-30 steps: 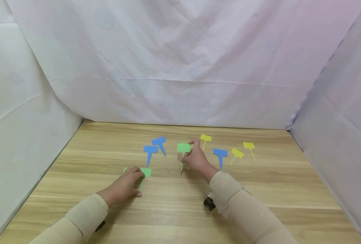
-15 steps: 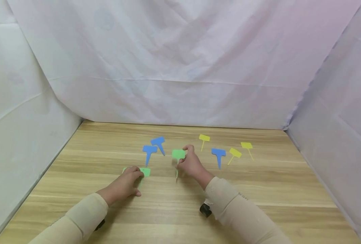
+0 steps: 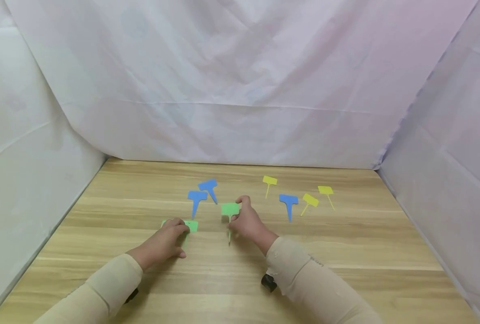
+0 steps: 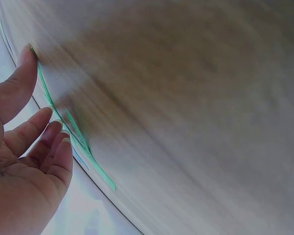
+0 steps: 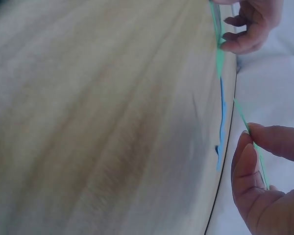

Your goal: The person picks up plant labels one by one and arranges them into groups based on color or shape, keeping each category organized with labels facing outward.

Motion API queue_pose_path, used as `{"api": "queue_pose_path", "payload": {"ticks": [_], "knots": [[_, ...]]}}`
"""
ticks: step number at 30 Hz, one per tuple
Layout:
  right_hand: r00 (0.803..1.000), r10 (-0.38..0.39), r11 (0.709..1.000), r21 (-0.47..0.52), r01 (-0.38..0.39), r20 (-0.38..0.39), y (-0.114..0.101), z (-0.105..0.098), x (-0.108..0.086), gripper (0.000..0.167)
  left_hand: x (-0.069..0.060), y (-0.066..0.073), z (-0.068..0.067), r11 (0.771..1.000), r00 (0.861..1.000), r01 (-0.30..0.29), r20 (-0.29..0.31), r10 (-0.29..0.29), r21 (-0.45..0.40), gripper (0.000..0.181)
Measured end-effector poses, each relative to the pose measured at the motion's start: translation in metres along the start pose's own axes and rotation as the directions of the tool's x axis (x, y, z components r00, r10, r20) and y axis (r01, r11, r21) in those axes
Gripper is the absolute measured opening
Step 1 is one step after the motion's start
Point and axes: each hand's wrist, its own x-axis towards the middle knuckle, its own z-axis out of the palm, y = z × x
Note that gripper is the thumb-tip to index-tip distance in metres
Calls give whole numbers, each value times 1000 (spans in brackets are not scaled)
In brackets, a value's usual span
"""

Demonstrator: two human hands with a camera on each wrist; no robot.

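My right hand pinches a green T-shaped plant label by its stem, tip pointing down, above the table. In the right wrist view, thumb and fingers hold this thin label edge-on. To the left, my left hand rests over green label material lying on the table; its fingers cover the heads, so how many lie there I cannot tell. The left wrist view has the thumb touching a stem end, fingers loosely bent beside the green label. Two blue labels lie just beyond.
Another blue label lies right of my right hand. Near it are three yellow labels with thin stems. The wooden table meets white cloth walls at the back and sides.
My right hand has moved left and toward me with the green label, bringing it nearer my left hand. The left hand stays in place on the green material.
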Motion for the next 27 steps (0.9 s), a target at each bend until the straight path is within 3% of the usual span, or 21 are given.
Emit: {"api": "queue_pose_path", "payload": {"ticks": [27], "knots": [[999,-8,1000,16,7,38,-10,37,-5,70,1,0,-1,999,1000,-8,16,7,39,59]]}}
